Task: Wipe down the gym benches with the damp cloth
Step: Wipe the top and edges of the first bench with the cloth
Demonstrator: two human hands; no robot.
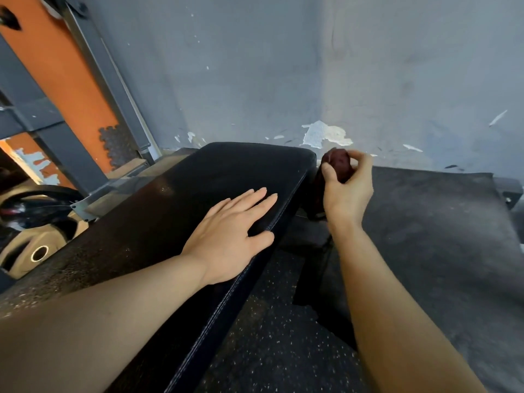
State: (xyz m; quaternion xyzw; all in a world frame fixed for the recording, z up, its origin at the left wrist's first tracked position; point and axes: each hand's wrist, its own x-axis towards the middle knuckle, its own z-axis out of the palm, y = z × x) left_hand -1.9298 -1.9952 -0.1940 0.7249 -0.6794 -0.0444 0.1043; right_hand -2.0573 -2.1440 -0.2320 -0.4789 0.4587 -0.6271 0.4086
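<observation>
A black padded gym bench runs from the lower left toward the grey wall, its surface speckled with droplets. My left hand lies flat on the pad near its right edge, fingers straight and the thumb over the stitched seam. My right hand is off the bench's right side, near its far corner, fingers curled round a bunched dark maroon cloth. Part of the cloth hangs down beside the bench's edge.
A grey peeling wall closes the far side. A dark rubber mat and speckled floor lie to the right of the bench. A grey steel rack frame, an orange wall and weight plates stand at the left.
</observation>
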